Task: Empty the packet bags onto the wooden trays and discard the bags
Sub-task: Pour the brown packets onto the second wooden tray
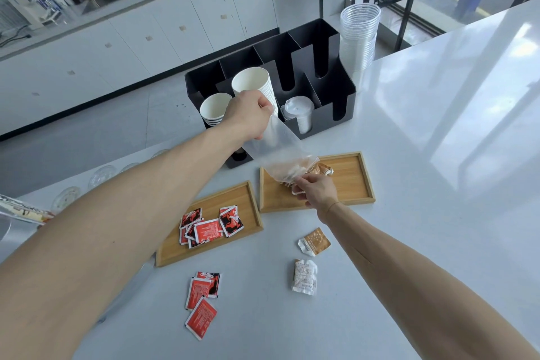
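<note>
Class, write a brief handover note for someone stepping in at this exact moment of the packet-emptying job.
Left hand grips the raised end of the clear bag; right hand holds its lower end over the right tray.
Brown packets are spilling there.
Done: red packets lie on the left tray.
Left: finish emptying, discard the bag, gather stray red packets and stray brown packets off the counter.

White counter (438,155) carries 2 wooden trays (355,181), black cup organizer (330,90), clear cups (359,38), loose packets (203,301).

Brown packets (317,170) half hidden behind clear bag (277,152) and right hand (317,191).
</note>
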